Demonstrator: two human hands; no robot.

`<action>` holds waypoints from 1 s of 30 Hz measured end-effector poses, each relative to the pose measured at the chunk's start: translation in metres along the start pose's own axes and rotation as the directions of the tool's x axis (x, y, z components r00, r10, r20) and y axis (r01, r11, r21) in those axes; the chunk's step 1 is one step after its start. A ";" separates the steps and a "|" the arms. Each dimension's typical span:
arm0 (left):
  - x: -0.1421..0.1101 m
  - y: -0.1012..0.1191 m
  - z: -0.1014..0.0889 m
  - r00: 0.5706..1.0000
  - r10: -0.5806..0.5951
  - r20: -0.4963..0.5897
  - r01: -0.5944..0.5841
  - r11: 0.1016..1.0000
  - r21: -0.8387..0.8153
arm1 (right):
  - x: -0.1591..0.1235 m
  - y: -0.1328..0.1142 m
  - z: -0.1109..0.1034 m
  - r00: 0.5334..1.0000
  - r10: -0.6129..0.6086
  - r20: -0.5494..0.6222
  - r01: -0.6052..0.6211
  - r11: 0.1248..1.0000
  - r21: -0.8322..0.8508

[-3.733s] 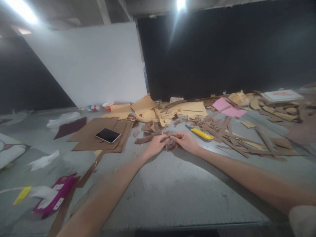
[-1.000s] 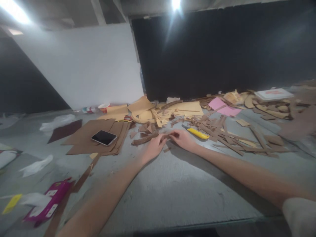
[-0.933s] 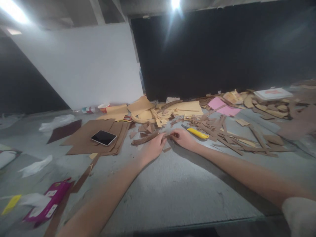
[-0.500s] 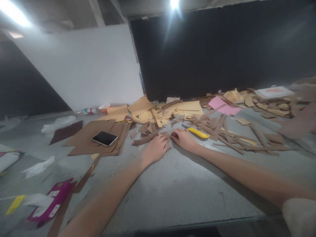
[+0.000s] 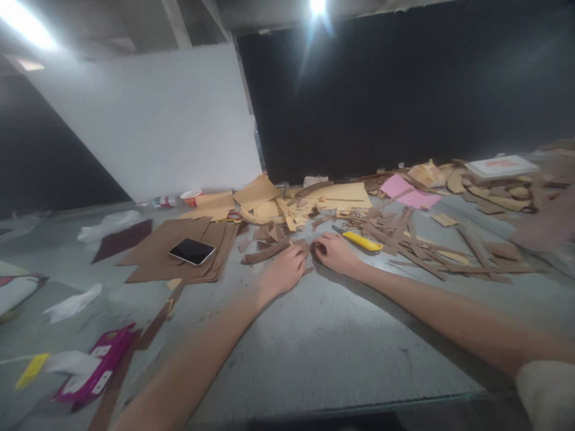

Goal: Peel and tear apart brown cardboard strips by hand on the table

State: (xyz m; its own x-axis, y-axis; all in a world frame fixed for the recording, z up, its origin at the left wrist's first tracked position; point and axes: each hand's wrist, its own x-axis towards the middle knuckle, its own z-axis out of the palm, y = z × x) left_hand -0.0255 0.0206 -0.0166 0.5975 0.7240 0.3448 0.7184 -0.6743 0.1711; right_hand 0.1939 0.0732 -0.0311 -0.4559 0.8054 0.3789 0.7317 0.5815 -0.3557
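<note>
Left hand (image 5: pixel 286 268) lies palm-down, fingers bent, at a small brown piece (image 5: pixel 302 243) between the hands; its grip cannot be determined. Right hand (image 5: pixel 335 254) sits just beside, fingers curled; whether it pinches anything cannot be determined. Yellow cutter (image 5: pixel 362 241) lies right of it, near brown strips (image 5: pixel 398 239); phone (image 5: pixel 192 251) rests on brown sheets (image 5: pixel 150 254).

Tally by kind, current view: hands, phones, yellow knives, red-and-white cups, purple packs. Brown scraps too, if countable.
Hands: 2 (left hand, right hand)
Phone: 1
Yellow knife: 1
Red-and-white cup: 1
Purple pack: 1
Total: 6
Brown scraps overlap too much to count; left out.
</note>
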 end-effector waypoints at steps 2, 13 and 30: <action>0.000 -0.001 0.001 1.000 0.005 0.008 -0.005 1.000 0.010 | 0.000 0.001 0.000 1.000 -0.012 -0.008 0.012 1.000 0.006; -0.001 -0.004 0.002 1.000 0.015 0.015 -0.015 1.000 0.020 | 0.003 0.007 0.007 0.999 -0.008 -0.052 0.014 0.993 0.113; 0.000 -0.003 -0.002 0.999 -0.003 0.047 0.003 1.000 0.009 | -0.003 -0.002 -0.004 0.998 -0.066 -0.017 0.066 0.997 0.030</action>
State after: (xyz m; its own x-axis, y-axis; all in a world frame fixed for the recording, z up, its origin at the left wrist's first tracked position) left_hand -0.0278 0.0225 -0.0155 0.6111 0.7323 0.3004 0.7233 -0.6708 0.1640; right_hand 0.1961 0.0691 -0.0281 -0.4939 0.7634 0.4162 0.6844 0.6366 -0.3554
